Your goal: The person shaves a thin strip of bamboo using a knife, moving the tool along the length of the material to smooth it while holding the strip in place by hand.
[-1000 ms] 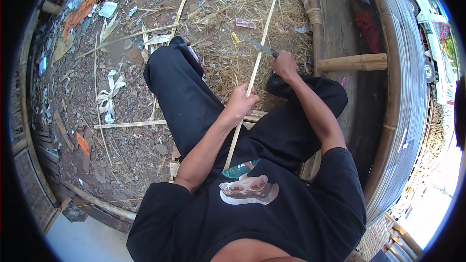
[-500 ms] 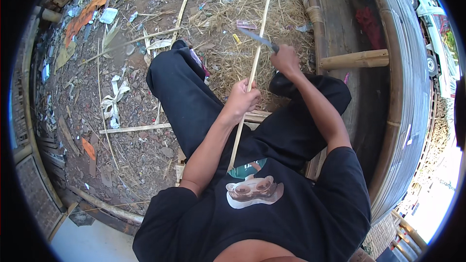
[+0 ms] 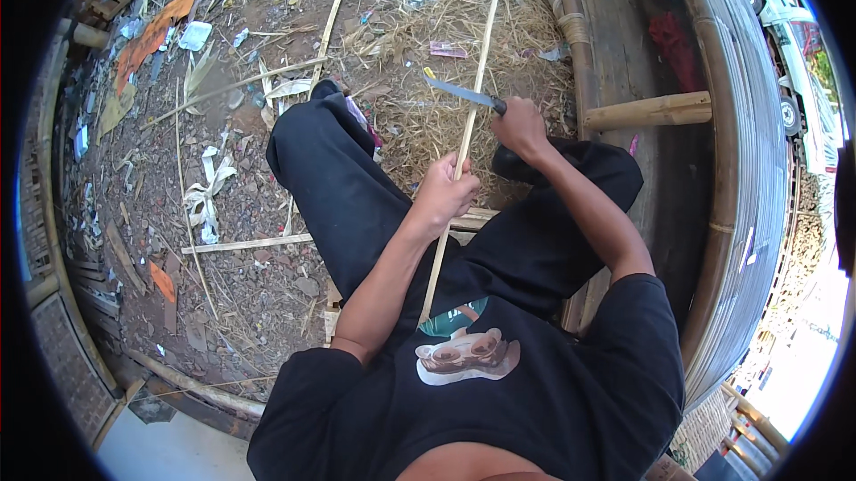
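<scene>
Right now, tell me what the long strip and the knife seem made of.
Long strip: probably split bamboo, matte; pale straw colour, thin and straight. Knife: blade likely metal, grey with satin sheen; dark handle's material unclear, mostly hidden by the right hand.

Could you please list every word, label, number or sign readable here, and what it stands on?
Black shirt: pale lettering on its green patch, too small and creased to read.
Pink wrapper: any print too small.
Knife and pale strip: no lettering visible.
Bright background, far right: too blurred to read.
</scene>
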